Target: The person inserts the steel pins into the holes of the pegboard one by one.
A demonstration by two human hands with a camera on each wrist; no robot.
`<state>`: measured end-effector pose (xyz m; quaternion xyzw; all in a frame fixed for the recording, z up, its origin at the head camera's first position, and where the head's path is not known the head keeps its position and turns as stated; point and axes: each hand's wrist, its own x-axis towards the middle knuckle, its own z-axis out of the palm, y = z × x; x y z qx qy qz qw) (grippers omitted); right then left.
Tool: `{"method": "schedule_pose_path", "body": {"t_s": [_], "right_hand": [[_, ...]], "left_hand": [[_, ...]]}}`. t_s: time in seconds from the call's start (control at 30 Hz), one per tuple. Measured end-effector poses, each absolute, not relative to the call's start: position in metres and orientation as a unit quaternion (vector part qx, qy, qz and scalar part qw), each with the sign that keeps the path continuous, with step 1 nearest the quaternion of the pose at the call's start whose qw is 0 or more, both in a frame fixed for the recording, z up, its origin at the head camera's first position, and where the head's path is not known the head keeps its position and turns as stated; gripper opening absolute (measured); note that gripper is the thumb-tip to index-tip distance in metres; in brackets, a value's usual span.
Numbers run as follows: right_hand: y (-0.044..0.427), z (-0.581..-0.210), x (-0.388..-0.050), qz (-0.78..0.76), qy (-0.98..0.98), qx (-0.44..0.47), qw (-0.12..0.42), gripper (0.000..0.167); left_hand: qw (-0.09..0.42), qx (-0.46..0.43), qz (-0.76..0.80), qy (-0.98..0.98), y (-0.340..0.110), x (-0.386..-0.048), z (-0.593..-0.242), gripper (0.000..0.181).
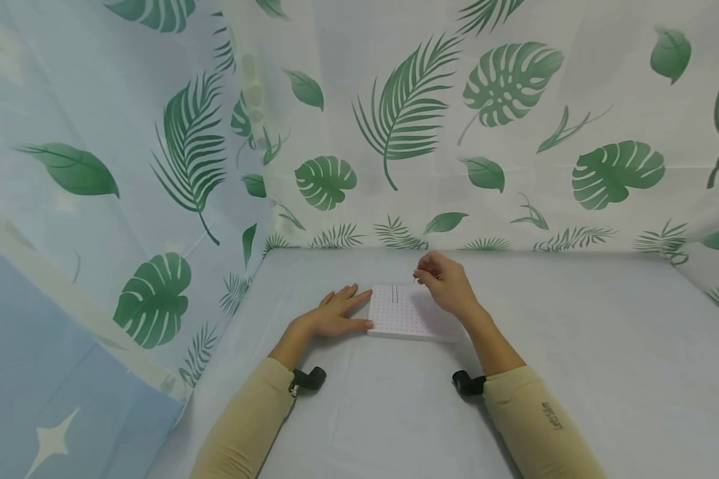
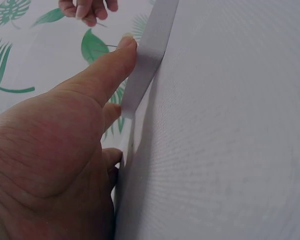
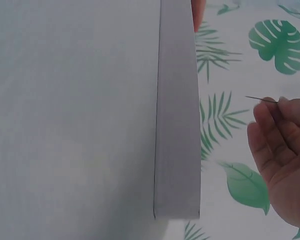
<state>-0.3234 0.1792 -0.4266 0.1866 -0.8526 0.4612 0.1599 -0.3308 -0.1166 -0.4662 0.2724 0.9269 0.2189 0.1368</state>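
A white board [image 1: 395, 320] with a grid of small dots or holes lies flat on the table. Two thin dark pins [image 1: 394, 294] show near its far left corner; they look upright. My left hand [image 1: 333, 315] lies with spread fingers at the board's left side, thumb and index tips touching its edge; the left wrist view shows this thumb [image 2: 107, 72] against the side wall. Above the board's far edge, my right hand [image 1: 447, 284] pinches a thin pin [image 3: 260, 99] between thumb and index finger. The pin's tip points away from the fingertips, clear of the board.
A pale cloth covers the table [image 1: 593, 346]. Behind it hangs a white curtain [image 1: 335, 133] printed with green leaves, and another leafy sheet [image 1: 114, 233] closes off the left side. Black wrist cameras [image 1: 469, 384] sit below both hands.
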Motion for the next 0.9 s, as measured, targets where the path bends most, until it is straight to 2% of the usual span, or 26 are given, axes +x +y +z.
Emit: {"method": "schedule_pose_path", "body": {"t_s": [0.2,0.6,0.9], "right_hand": [[0.170,-0.430,-0.327,0.461,-0.856,0.181,0.146,0.006],[0.162,-0.440,-0.329,0.424,-0.883,0.184,0.084,0.006],[0.160,-0.444,-0.329,0.406,-0.890,0.193,0.070,0.004]], "left_hand": [[0.137,0.274,0.207,0.929,-0.115,-0.331,-0.467,0.085],[0.136,0.268,0.202,0.932,-0.115,-0.331,-0.466,0.084],[0.136,0.272,0.206,0.930,-0.116,-0.331,-0.466,0.084]]}}
